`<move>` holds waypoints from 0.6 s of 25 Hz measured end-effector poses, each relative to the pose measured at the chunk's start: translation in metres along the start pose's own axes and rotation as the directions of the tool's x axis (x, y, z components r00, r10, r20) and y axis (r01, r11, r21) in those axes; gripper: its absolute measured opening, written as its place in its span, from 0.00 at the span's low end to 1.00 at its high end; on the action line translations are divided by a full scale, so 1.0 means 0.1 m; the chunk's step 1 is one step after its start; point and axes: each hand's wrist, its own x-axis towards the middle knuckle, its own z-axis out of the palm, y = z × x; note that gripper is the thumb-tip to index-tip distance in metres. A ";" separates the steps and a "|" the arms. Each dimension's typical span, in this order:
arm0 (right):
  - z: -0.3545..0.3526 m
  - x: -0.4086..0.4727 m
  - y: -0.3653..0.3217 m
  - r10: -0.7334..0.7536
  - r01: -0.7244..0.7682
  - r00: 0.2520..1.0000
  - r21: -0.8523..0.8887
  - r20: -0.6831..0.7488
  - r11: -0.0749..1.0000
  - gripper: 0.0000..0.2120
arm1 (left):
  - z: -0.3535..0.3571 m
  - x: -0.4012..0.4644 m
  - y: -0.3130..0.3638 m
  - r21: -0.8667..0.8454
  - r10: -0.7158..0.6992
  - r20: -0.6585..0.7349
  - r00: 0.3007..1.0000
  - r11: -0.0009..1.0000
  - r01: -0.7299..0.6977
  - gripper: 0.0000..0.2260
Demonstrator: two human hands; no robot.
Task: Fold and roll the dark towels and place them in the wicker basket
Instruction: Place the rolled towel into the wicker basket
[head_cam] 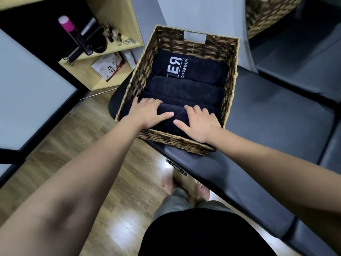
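On the left, a wooden shelf unit (110,52) stands on the wood floor (77,145), well apart from the work. The wicker basket (162,139) sits at the left end of the dark padded table (267,126), its near-left corner just at the table's rounded edge.

Inside it, dark rolled towels lie side by side in a row from the far wall to the near wall; the far towel (193,68) shows white lettering. The left hand (149,112) lies flat, fingers spread, on the left part of the nearest towel (177,117). The right hand (199,121) lies flat and spread on its right part, wrist over the near rim. Neither hand pinches anything; both seem to press the roll down.

This looks like the placing step, with the roll being seated against the near wall. Next the hands would lift straight up, clear of the rim.

The basket looks full, with little room left. To the right the table is bare. A second wicker basket (267,13) stands beyond, at the far right.
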 end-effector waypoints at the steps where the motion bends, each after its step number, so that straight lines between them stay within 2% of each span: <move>1: 0.00 0.00 -0.01 0.020 -0.020 1.000 0.029 0.009 0.999 0.41 | 0.02 -0.03 0.02 -0.015 0.003 -0.026 1.000 1.000 -0.003 0.38; 4: 0.03 0.00 -0.03 0.059 -0.059 0.998 -0.031 0.013 0.998 0.37 | 0.07 -0.09 0.02 -0.049 0.014 -0.079 0.997 0.999 -0.018 0.35; 7: 0.06 0.02 -0.05 0.045 -0.044 0.999 -0.100 0.005 0.994 0.35 | 0.09 -0.07 0.01 -0.056 -0.002 -0.046 0.999 0.998 -0.001 0.32; 15: -0.02 0.05 0.02 0.013 -0.011 0.999 -0.029 0.047 1.000 0.35 | 0.05 -0.08 0.04 -0.062 -0.010 -0.059 0.998 0.998 0.007 0.32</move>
